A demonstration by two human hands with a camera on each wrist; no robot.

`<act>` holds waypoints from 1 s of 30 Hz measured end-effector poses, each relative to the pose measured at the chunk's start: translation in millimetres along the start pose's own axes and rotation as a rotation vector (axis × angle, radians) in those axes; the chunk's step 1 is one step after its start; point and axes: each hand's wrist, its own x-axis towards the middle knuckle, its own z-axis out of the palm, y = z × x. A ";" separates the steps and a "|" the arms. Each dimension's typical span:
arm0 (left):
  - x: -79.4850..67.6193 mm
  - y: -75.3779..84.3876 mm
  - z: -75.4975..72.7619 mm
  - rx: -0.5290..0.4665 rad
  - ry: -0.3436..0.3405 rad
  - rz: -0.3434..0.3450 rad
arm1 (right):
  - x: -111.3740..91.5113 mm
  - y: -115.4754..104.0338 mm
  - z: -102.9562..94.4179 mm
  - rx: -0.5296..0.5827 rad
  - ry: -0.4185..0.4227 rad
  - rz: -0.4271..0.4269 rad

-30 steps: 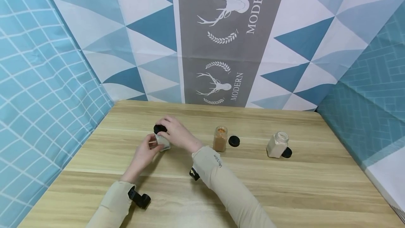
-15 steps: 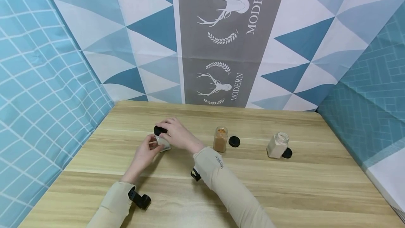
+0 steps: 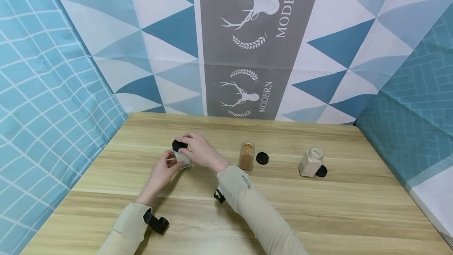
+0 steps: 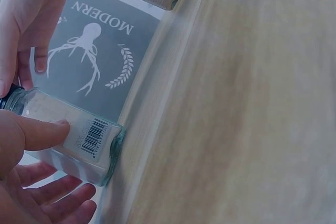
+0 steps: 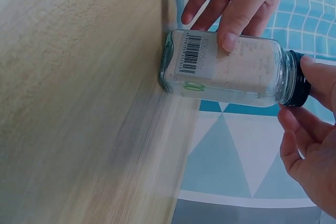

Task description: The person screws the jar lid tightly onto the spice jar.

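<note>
A glass jar of pale powder (image 5: 241,66) with a barcode label is at the left part of the table. My left hand (image 3: 164,171) grips its sides, the thumb across the label and the fingers behind. On the jar's mouth sits a black lid (image 5: 300,80); my right hand (image 3: 201,150) pinches the lid's rim between thumb and fingers. The jar's base is at the tabletop in the right wrist view. How tightly the lid sits on the thread cannot be told.
On the wooden table (image 3: 226,215) stands an uncovered jar of orange-brown powder (image 3: 246,156), with a black lid (image 3: 262,158) beside it. Farther right is an uncovered jar of pale powder (image 3: 310,163), another black lid (image 3: 321,171) close by. A patterned cloth (image 3: 244,50) hangs behind.
My right hand and forearm have shifted very slightly right and nearer, still pinching the lid. The left hand keeps its grip on the jar, and the other jars stay put.
</note>
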 end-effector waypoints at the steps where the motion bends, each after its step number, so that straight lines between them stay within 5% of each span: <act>1: 0.0 0.0 0.0 0.000 0.002 0.002 | -0.2 0.0 -0.1 -0.003 0.001 0.004; 30: 1.2 -1.0 0.5 0.029 0.028 0.001 | -5.7 3.2 1.0 0.038 0.082 0.033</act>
